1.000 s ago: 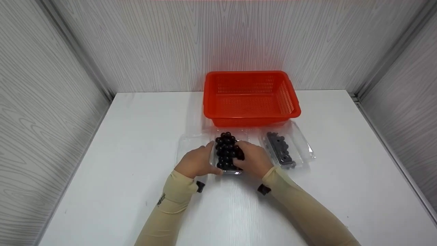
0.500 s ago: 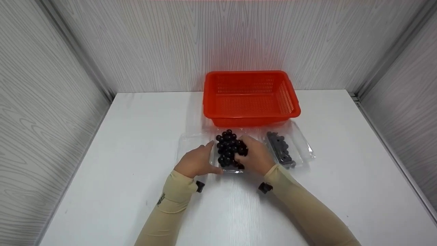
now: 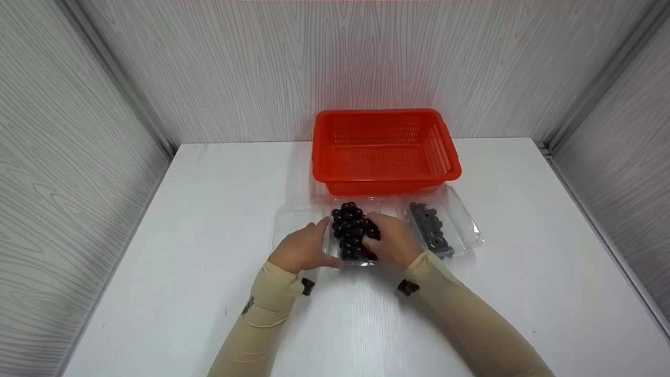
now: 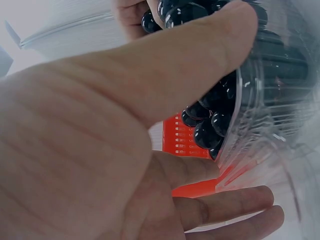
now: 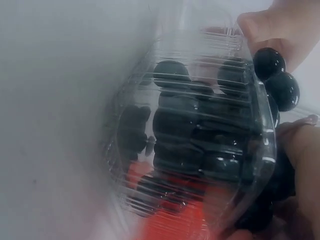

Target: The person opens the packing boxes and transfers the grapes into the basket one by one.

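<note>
Dark grapes (image 3: 346,226), in clear box (image 5: 269,150): right hand (image 3: 392,239), grip curled round them; left hand (image 3: 299,248), straight-fingered, alongside. Beyond: red basket (image 3: 386,181). Rightward: second box (image 3: 455,233).

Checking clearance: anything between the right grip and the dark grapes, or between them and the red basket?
Right grip to dark grapes: nothing visible; it holds them. Grapes to red basket: only the far wall of the clear box and the basket's near wall stand between.

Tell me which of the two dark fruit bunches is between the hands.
The left one, the glossy black bunch, between the left hand and the right hand, which grips it. The other bunch looks duller and lies right of both hands.
</note>
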`<move>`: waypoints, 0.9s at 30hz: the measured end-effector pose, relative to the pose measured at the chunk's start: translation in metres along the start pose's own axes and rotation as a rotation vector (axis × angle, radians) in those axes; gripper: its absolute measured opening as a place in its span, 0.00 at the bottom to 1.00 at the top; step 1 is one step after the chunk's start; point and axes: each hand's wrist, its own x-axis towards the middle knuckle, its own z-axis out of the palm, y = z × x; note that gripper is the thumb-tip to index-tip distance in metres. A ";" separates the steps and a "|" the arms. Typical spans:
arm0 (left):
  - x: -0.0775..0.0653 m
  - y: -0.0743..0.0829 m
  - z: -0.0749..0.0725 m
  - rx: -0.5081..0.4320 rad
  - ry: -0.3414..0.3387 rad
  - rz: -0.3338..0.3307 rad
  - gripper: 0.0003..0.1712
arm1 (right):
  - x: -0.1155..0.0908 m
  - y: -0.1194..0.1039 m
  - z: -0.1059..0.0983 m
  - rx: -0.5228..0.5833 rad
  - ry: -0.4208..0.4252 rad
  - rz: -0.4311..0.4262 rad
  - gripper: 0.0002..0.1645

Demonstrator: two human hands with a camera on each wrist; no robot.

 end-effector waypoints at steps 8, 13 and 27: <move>0.001 -0.001 0.001 -0.021 -0.002 -0.006 0.65 | 0.001 0.002 0.003 0.039 -0.017 0.048 0.15; 0.001 -0.002 0.002 -0.018 0.011 0.001 0.64 | 0.001 0.002 0.003 0.091 0.026 0.043 0.15; 0.000 -0.003 0.002 -0.004 0.021 0.023 0.64 | 0.002 0.005 0.004 0.072 0.175 -0.055 0.09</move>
